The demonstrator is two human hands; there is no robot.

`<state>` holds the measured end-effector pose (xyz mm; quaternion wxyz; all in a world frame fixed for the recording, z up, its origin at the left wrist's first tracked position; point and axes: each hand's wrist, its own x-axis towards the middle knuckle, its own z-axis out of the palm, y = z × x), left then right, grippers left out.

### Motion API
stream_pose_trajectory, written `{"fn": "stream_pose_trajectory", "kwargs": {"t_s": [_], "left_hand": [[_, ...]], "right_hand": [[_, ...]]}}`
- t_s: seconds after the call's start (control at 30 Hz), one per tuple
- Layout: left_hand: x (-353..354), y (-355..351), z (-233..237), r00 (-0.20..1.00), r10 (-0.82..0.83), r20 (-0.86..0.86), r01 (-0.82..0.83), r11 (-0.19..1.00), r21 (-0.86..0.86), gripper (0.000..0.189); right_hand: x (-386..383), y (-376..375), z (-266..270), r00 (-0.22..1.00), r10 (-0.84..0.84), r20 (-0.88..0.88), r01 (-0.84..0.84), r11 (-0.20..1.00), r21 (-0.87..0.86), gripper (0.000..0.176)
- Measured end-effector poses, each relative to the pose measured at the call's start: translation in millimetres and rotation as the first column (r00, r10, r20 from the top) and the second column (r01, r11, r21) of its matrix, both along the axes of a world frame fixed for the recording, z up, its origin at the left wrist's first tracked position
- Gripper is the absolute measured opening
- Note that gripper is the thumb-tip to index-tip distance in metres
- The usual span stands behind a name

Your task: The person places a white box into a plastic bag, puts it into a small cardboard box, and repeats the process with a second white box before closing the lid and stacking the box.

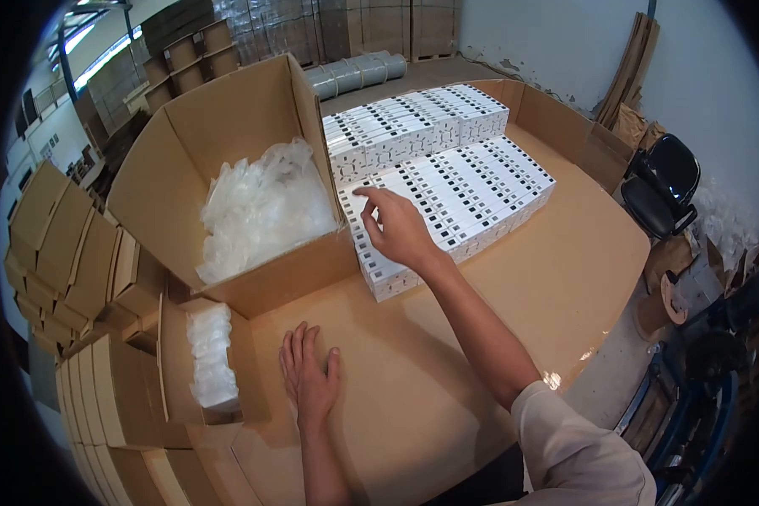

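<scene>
On the brown cardboard-topped table (413,371), the block of small white printed cartons (472,194) sits in tight rows, its near corner touching the large open corrugated box (228,126). The right hand (401,232) hovers over that corner, fingers spread, gripping nothing; contact cannot be confirmed. The left hand (308,379) lies flat and open on the table. Probable fault: a sideways drag dislodges the end row, or a carton snags on the box wall holding clear plastic bags (261,207).
</scene>
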<state>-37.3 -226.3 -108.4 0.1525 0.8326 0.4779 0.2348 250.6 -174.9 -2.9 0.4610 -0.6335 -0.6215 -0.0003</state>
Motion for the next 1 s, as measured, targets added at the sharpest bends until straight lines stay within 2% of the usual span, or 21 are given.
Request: {"fn": "stream_pose_trajectory", "kwargs": {"t_s": [0.03, 0.07, 0.2, 0.4, 0.5, 0.53, 0.63, 0.73, 1.0], "left_hand": [[1.3, 3.2, -0.6, 1.000, -0.008, -0.010, 0.008, 1.000, 0.001, 0.054], [-0.3, 4.3, -2.0, 1.000, -0.017, -0.020, 0.017, 1.000, 0.001, 0.054], [-2.3, 5.7, -0.9, 0.997, -0.035, -0.062, 0.034, 0.999, -0.020, 0.055], [-0.5, 5.6, 3.8, 0.996, -0.035, -0.079, 0.032, 0.999, -0.037, 0.056], [-0.9, 5.8, 3.1, 0.996, -0.030, -0.080, 0.028, 0.999, -0.038, 0.056], [-0.6, 5.8, 2.8, 0.997, -0.030, -0.078, 0.027, 0.999, -0.039, 0.056], [-0.6, 5.6, 3.3, 0.997, -0.032, -0.073, 0.029, 0.999, -0.041, 0.056], [-0.8, 5.9, 4.4, 0.997, -0.031, -0.067, 0.028, 0.999, -0.045, 0.056], [-1.1, 6.5, 2.7, 0.997, -0.034, -0.073, 0.030, 0.998, -0.055, 0.057]], "right_hand": [[10.9, 13.7, -1.9, 0.997, -0.064, 0.045, 0.063, 0.998, 0.014, 0.036], [20.3, 28.1, -4.4, 0.990, -0.096, 0.099, 0.098, 0.995, -0.022, 0.046], [33.0, 69.6, 4.5, 0.980, -0.122, 0.154, 0.139, 0.984, -0.107, 0.060], [33.8, 109.8, -7.1, 0.964, -0.131, 0.232, 0.177, 0.966, -0.190, 0.064], [36.8, 112.2, -13.3, 0.959, -0.140, 0.246, 0.173, 0.978, -0.117, 0.065], [38.3, 113.1, -14.2, 0.977, -0.113, 0.181, 0.133, 0.985, -0.106, 0.066], [43.3, 114.2, -16.3, 0.986, -0.076, 0.150, 0.085, 0.995, -0.055, 0.059], [47.8, 115.4, -15.6, 0.991, -0.057, 0.119, 0.062, 0.997, -0.037, 0.059], [47.6, 103.2, -14.1, 0.967, -0.131, 0.217, 0.120, 0.991, 0.066, 0.044]]}}
